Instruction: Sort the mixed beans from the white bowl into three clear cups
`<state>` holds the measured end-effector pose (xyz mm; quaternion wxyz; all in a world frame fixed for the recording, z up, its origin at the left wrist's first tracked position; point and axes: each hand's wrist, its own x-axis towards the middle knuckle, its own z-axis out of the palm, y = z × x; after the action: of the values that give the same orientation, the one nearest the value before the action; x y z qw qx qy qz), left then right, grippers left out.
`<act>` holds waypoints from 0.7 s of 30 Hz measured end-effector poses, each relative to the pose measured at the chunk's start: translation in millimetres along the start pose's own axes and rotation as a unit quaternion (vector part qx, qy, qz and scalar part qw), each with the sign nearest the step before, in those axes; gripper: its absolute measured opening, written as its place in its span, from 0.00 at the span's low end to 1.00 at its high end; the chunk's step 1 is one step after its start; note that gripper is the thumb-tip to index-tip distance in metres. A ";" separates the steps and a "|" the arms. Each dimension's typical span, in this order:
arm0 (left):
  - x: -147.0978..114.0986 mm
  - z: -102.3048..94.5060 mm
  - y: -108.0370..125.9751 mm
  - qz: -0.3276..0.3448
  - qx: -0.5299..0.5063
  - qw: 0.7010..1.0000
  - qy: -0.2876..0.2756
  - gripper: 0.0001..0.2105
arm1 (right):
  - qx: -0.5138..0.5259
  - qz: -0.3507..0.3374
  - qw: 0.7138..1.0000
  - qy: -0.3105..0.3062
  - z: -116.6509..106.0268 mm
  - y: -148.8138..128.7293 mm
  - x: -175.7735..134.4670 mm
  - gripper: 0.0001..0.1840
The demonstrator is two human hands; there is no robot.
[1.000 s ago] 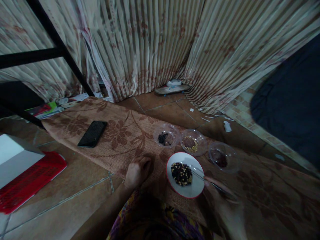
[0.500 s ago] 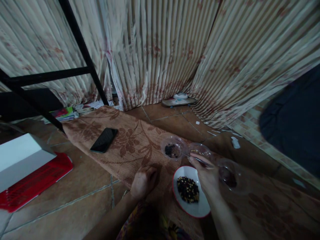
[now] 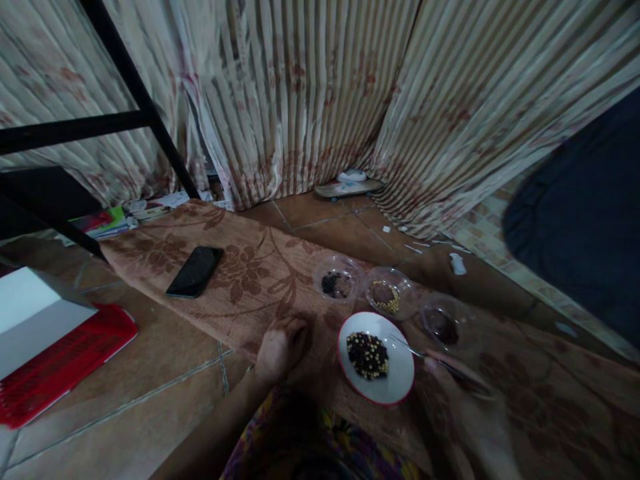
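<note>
The right hand (image 3: 467,397), which was reaching over the clear dishes (image 3: 381,293) half a second earlier, is now pinching tweezers (image 3: 413,350) above the right side of the bowl (image 3: 401,365), whose mixed beans (image 3: 367,356) are lying left. The left hand (image 3: 279,348), loosely curled closed, is resting near the surface's (image 3: 235,310) near edge; bare cloth is extending toward the phone (image 3: 194,272).

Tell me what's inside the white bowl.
The bowl holds a pile of dark and yellow beans or grains; a metal tool extends over the right rim. The bottom under the pile is hidden.
</note>
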<state>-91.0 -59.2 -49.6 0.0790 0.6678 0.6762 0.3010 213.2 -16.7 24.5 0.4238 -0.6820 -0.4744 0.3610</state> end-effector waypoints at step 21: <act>2.5 -1.1 1.0 0.001 0.025 1.000 -0.005 0.10 | -0.117 -0.225 0.961 -0.110 -13.5 46.5 -20.6 0.13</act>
<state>-90.9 -57.3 -47.5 0.0651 0.6720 0.6823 0.2804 235.2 -48.4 -11.3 0.3568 -0.5582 -0.6983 0.2711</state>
